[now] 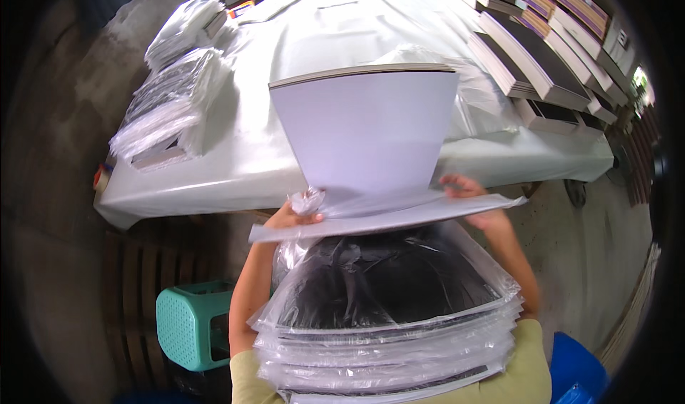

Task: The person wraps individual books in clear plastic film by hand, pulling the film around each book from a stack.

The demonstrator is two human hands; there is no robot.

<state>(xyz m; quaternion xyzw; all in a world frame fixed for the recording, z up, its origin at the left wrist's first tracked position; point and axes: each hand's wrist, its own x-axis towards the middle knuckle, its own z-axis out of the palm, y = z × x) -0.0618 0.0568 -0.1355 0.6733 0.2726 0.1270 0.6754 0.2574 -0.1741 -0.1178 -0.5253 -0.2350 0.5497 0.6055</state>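
Note:
A pale board or stack of sheets (367, 129), with a thin dark layered far edge, stands tilted up in front of me. Its near end meets a whitish plastic bag (389, 221) spread crosswise. My left hand (294, 215) is closed on crumpled plastic at the bag's left side. At the right, my right hand (479, 198) has its fingers stretched out and apart beside the board, with part of the hand behind the bag's edge. Directly below lies a stack of black boards in clear plastic bags (392, 283), close against my body.
A table under a white sheet (171, 193) stretches ahead. Bagged packs (168, 101) are piled at its left, dark-topped boards (535, 62) at its right. A green stool (189, 329) stands lower left; a blue object (574, 368) lower right.

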